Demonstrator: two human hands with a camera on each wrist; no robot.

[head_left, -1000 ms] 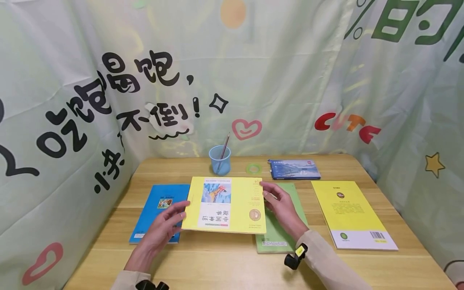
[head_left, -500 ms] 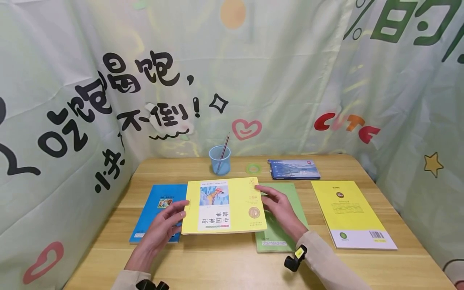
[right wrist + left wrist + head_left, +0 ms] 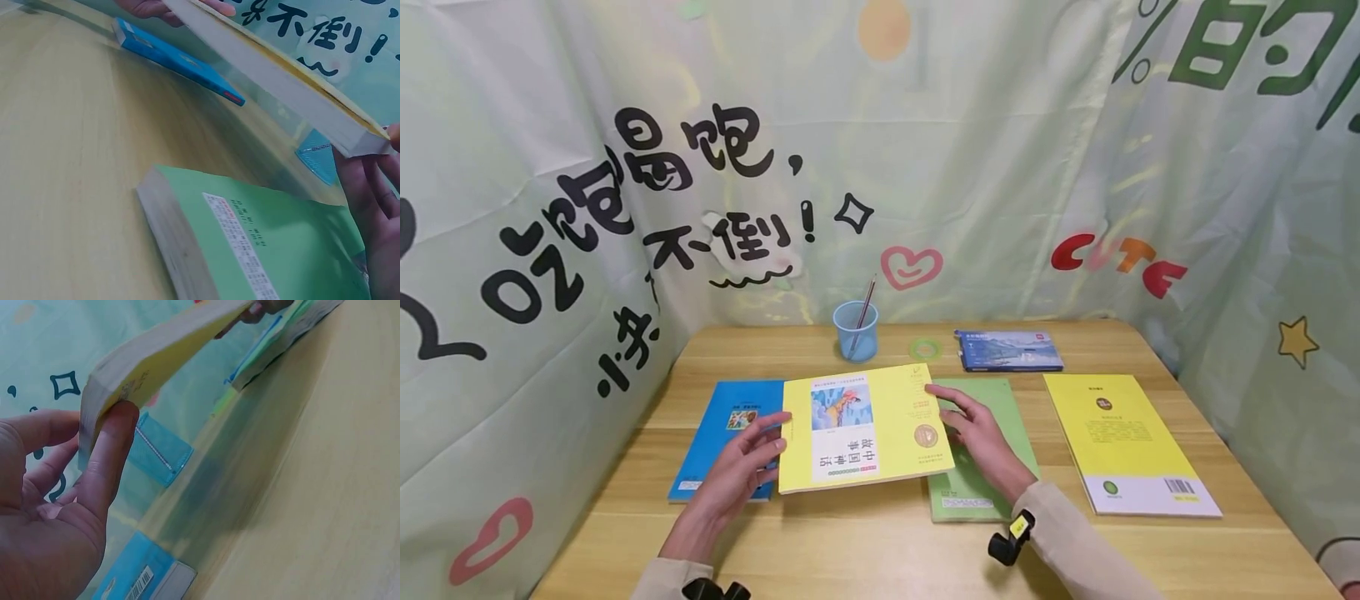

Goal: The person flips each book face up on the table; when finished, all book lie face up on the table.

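Observation:
A yellow book [image 3: 865, 429] with a picture and Chinese title on its cover is held above the table between both hands, its title upside down in the head view. My left hand [image 3: 739, 467] pinches its left edge, thumb on one face and fingers on the other, as the left wrist view shows. At the opposite edge my right hand [image 3: 981, 429] grips the book near its corner; the right wrist view shows fingers under it. Beneath the raised book lie parts of a blue book [image 3: 715, 442] on the left and a green book [image 3: 988, 450] on the right.
Another yellow book [image 3: 1120, 433] with a white lower band lies at the right. Along the back stand a blue cup [image 3: 856, 333] holding pencils, a green tape roll [image 3: 925, 348] and a blue flat box [image 3: 1010, 350]. Printed cloth walls [image 3: 985, 167] enclose the wooden table [image 3: 850, 550].
The held yellow book has tilted, its left end lowering toward me and its right end rising slightly. Both hands keep their grip and stay in nearly the same place.

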